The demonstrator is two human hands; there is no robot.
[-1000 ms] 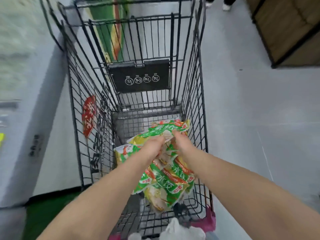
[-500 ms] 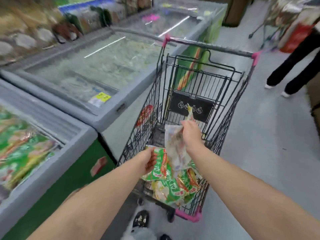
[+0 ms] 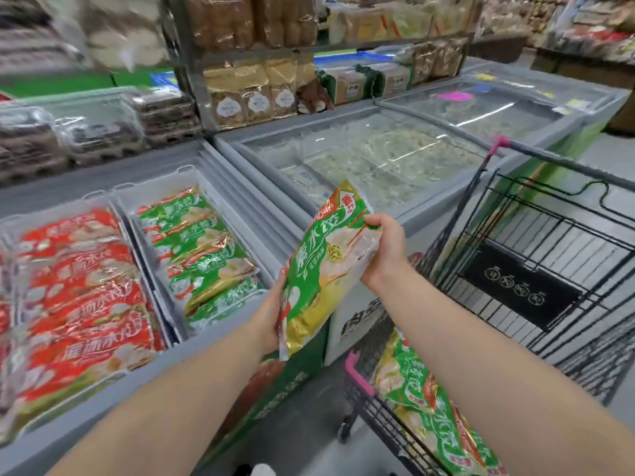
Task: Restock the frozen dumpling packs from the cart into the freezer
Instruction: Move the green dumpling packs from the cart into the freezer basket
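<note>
holding the green dumpling pack (image 3: 323, 269) in both hands, left (image 3: 275, 316) low, right (image 3: 385, 250) up top; looks stiff, slick, so grab edges.

The place is a shop: the frozen-food section of a supermarket. An open chest freezer (image 3: 206, 345) holds rows of factory-printed dumpling packs in white bins, green packs (image 3: 202, 249) in its right bin and red packs (image 3: 86, 286) in its left. To the freezer's right a glass-lidded freezer (image 3: 378, 156) stands in line with it, and a second glass-lidded freezer (image 3: 498, 108) beyond that, coloured labels on its lid. Behind the freezer a metal shelf rack (image 3: 254, 94) carries bagged goods, and stacked clear trays (image 3: 96, 128) sit behind its left end. A wire shopping cart (image 3: 549, 255) with pink handle ends stands right of the freezer in the aisle; far beyond it run more stocked shelves (image 3: 584, 25)
</note>
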